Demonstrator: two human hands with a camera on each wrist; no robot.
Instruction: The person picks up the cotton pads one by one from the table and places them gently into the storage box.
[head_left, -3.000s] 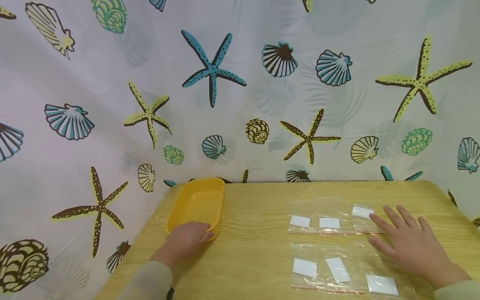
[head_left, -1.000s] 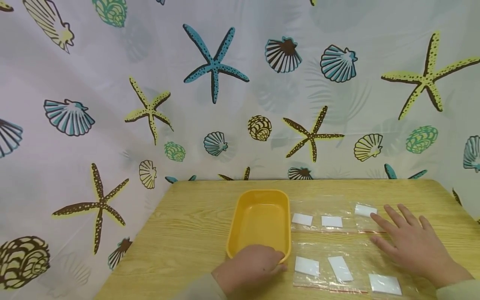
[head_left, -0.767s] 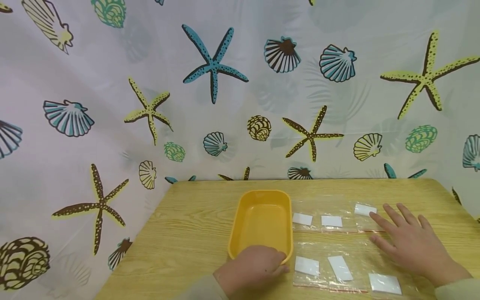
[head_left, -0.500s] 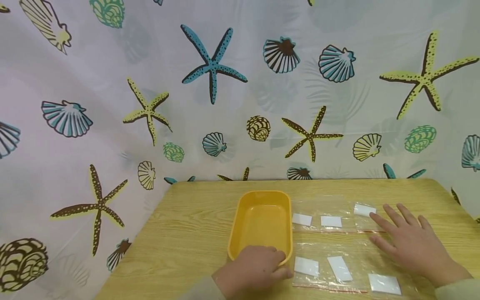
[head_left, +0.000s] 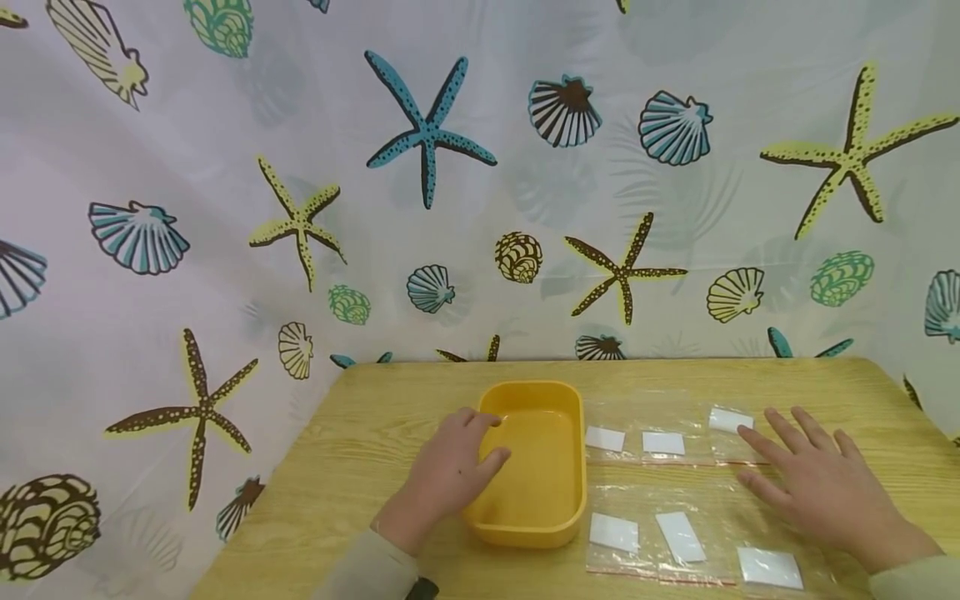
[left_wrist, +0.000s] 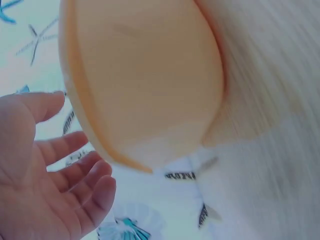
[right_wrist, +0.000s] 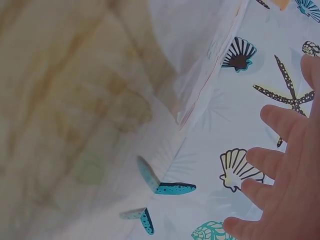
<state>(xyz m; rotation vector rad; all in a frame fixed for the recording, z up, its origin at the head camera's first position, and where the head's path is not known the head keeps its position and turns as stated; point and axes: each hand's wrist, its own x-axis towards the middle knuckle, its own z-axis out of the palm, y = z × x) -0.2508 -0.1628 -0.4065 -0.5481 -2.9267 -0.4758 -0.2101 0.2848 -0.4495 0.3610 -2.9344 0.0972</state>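
Note:
A yellow plastic tray (head_left: 536, 467) sits on the table, with nothing seen inside it. My left hand (head_left: 450, 467) is at the tray's left rim, thumb and fingers spread over that side. The left wrist view has the hand (left_wrist: 55, 170) with loosely bent fingers beside the tray wall (left_wrist: 145, 75), gripping nothing; whether it touches the rim I cannot tell. My right hand (head_left: 828, 492) lies with spread fingers at the right end of several clear zip bags, its index fingertip by a white piece (head_left: 731, 419) in the upper row.
Clear zip bags lie in two rows right of the tray, each with a white rectangle, such as the upper-row rectangle (head_left: 604, 438) and the lower-row rectangle (head_left: 680, 537). The wood-grain table (head_left: 360, 442) meets a curtain (head_left: 465, 250) printed with shells and starfish at its far edge.
The tray came from the far left to beside the bags in my left hand. That hand has since let go of the near rim and moved to the left rim. My right hand stays put.

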